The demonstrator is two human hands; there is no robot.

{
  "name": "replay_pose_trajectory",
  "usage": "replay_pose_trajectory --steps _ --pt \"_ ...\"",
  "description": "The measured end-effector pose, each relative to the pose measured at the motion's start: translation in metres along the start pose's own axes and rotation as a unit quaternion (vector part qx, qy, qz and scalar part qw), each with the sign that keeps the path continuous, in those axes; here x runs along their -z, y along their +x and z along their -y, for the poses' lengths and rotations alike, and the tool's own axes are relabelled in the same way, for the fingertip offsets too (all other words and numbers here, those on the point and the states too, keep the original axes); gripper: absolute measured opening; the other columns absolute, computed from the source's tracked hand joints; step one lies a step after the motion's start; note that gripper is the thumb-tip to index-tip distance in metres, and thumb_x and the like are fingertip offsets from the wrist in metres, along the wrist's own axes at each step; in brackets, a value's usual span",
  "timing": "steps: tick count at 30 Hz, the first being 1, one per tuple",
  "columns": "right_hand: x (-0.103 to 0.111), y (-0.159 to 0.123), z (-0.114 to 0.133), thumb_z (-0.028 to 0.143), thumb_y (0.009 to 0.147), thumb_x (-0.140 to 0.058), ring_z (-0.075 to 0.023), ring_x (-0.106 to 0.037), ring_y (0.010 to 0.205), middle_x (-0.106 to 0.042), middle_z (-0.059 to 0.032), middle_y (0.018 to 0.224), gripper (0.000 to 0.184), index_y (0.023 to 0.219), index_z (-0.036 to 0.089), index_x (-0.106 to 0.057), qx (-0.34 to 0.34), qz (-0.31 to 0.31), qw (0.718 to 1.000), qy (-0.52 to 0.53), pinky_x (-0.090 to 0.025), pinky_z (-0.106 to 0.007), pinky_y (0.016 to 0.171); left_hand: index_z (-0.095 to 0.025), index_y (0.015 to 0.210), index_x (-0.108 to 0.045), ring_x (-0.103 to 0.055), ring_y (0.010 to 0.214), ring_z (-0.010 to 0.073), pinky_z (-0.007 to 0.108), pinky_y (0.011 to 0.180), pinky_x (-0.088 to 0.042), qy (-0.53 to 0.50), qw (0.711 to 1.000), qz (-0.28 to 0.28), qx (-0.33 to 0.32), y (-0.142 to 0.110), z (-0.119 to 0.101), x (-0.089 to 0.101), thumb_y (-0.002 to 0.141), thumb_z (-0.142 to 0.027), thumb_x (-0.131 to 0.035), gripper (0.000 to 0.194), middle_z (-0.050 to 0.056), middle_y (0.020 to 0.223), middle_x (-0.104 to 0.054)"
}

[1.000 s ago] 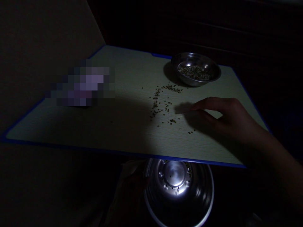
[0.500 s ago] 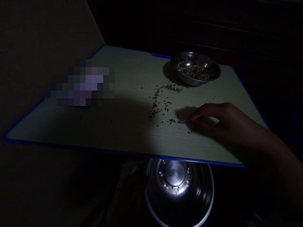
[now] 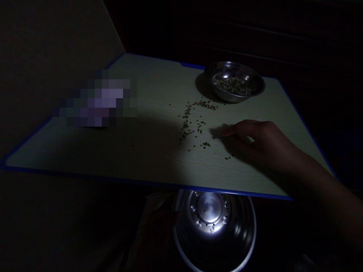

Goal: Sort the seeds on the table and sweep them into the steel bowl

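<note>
My right hand (image 3: 262, 141) is low over the right part of the pale tabletop (image 3: 153, 158), thumb and index finger pinched on a thin, pointed tool (image 3: 217, 136). Only the tool's tip shows, so its kind is unclear. Small greenish-brown seeds (image 3: 185, 122) lie scattered to the left of the tip, with a little cluster (image 3: 206, 144) just below and left of it. Behind them stands a shallow metal bowl (image 3: 255, 92) holding many similar seeds. A dim reddish shape beside the lower metal basin may be my left hand; darkness hides its fingers.
Below the table's blue front edge (image 3: 159, 185), a deep metal basin (image 3: 253, 226) opens toward me, with a few seeds inside. A pixelated pale purple item (image 3: 104, 100) lies at the table's left. A wall or panel (image 3: 56, 45) borders that side. The surroundings are very dark.
My right hand has moved slightly up and away from me, with the tool tip shifting from beside the small seed cluster to above it. The bowl and basin have stayed put.
</note>
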State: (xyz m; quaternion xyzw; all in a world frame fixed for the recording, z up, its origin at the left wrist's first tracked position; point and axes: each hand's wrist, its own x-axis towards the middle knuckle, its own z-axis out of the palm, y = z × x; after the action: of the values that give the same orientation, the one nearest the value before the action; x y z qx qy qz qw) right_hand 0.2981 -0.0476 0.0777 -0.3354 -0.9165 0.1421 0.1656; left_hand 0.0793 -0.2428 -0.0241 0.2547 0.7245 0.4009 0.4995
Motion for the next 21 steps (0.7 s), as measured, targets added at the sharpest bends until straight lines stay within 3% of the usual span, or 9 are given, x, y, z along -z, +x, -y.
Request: replay_pose_trajectory --steps 7,12,17,21 --pt "0.015 -0.007 0.000 0.016 0.083 -0.056 -0.0177 -0.065 0.093 -0.070 -0.0042 0.105 0.024 0.105 0.019 -0.067 0.003 0.070 0.997 0.022 -0.048 -0.030 0.082 -0.020 0.081 -0.076 -0.069 0.089 0.0311 0.039 0.075 -0.054 0.017 0.999 0.033 0.024 0.001 0.006 -0.003 0.073 -0.037 -0.063 0.023 0.008 0.089 -0.076" --pt "0.023 -0.012 0.000 0.019 0.083 -0.058 -0.0177 -0.066 0.087 -0.070 -0.0022 0.100 0.021 0.100 0.023 -0.069 -0.006 0.111 0.994 0.025 -0.050 -0.030 0.076 -0.021 0.079 -0.076 -0.062 0.105 0.0344 0.038 0.084 -0.052 0.028 0.999 0.017 0.022 -0.001 0.008 0.000 0.061 -0.033 -0.072 0.021 0.008 0.099 -0.075" --pt "0.027 -0.012 0.004 0.021 0.083 -0.058 -0.0177 -0.067 0.082 -0.071 -0.0015 0.095 0.019 0.098 0.024 -0.069 0.010 0.126 0.991 0.035 -0.051 -0.029 0.070 -0.021 0.083 -0.076 -0.069 0.088 0.0297 0.036 0.073 -0.055 0.019 0.999 0.024 0.033 -0.001 0.007 0.002 0.072 -0.036 -0.064 0.022 0.006 0.089 -0.076" --pt "0.029 -0.013 0.009 0.023 0.087 -0.054 -0.0170 -0.066 0.083 -0.071 -0.0025 0.097 0.020 0.102 0.023 -0.067 0.017 0.078 0.996 0.039 -0.050 -0.028 0.069 -0.022 0.074 -0.076 -0.069 0.088 0.0314 0.035 0.071 -0.055 0.022 0.999 0.016 0.031 -0.001 0.006 0.001 0.063 -0.035 -0.073 0.018 0.007 0.086 -0.076"
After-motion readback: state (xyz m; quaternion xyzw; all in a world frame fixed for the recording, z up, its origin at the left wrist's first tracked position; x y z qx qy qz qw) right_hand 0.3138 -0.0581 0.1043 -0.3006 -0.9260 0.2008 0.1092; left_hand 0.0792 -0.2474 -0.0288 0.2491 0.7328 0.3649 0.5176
